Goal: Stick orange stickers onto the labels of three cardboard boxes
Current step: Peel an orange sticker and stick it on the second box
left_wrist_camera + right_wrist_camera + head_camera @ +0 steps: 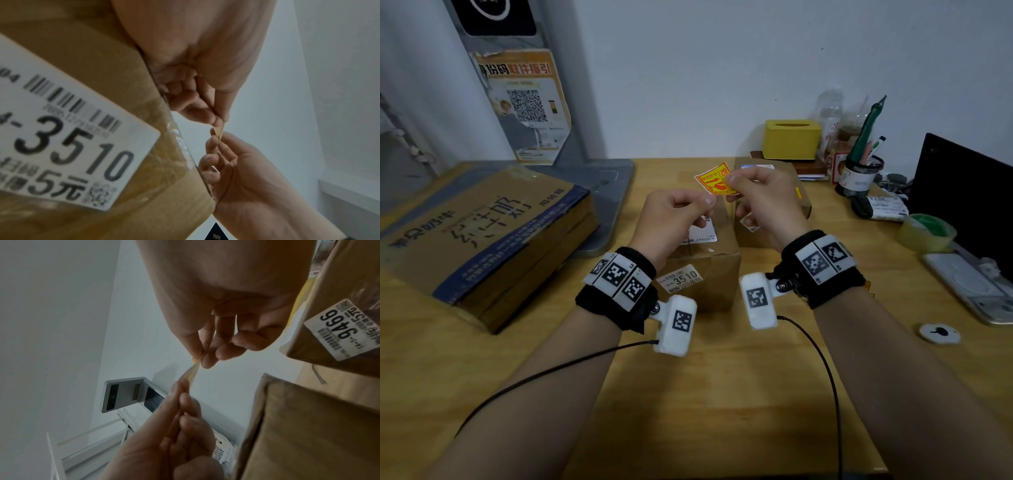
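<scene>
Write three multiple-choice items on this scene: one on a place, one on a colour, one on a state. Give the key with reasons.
1. Where is the orange sticker?
A. stuck on a label
B. in the air above the boxes
C. flat on the desk

2. What colour is the tissue box at the wall?
A. yellow
B. blue
C. white

3. How is the sticker held?
A. left hand alone
B. right hand alone
C. both hands pinch it

Key: B, it hangs between the fingertips above the box marked 3510; A, its sides are plainly yellow; C, each hand's thumb and fingers close on an edge.
</scene>
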`<state>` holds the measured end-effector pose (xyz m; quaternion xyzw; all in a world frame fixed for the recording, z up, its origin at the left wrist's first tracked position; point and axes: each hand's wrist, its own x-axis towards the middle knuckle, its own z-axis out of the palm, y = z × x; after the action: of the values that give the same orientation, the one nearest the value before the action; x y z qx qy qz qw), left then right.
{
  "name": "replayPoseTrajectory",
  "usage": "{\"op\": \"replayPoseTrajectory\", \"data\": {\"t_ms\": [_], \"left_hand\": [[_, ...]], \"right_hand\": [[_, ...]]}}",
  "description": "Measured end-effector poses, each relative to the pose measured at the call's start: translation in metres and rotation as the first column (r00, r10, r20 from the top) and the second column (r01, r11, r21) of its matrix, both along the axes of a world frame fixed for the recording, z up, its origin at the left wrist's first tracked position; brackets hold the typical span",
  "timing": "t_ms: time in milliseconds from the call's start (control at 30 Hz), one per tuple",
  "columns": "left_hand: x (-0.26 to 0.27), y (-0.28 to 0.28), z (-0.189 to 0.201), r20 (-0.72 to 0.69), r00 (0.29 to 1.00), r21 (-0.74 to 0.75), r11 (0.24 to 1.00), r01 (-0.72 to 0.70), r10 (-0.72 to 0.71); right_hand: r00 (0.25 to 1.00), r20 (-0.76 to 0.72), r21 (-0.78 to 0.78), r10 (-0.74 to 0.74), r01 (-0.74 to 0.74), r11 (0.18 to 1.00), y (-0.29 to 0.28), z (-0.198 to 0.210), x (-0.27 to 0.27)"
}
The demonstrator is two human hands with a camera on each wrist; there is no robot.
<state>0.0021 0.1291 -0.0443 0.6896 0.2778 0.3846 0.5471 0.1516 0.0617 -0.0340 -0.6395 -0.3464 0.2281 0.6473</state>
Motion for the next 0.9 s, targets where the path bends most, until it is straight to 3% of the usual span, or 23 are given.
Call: {"op": "replayPoseTrajectory", "data": {"t_ms": [233, 500, 900], "left_hand": [[-0.001, 0.0, -0.002, -0.017, 0.999, 0.008, 0.999, -0.034, 0.034], [-0.001, 0.001, -0.005, -0.031, 0.999, 0.048, 0.998, -0.036, 0.037], [-0.001, 0.002, -0.007, -0.034, 0.999, 0.095, 0.995, -0.024, 0.028]], "right_hand": [[0.995, 0.098, -0.035, 0.029, -0.025, 0.999, -0.008, 0.0, 0.002], [0.943, 0.279, -0.126, 0.183, -0.153, 0.98, -0.017, 0.01, 0.001], [0.93, 0.258, -0.156, 0.262, -0.228, 0.961, -0.018, 0.01, 0.001]]}}
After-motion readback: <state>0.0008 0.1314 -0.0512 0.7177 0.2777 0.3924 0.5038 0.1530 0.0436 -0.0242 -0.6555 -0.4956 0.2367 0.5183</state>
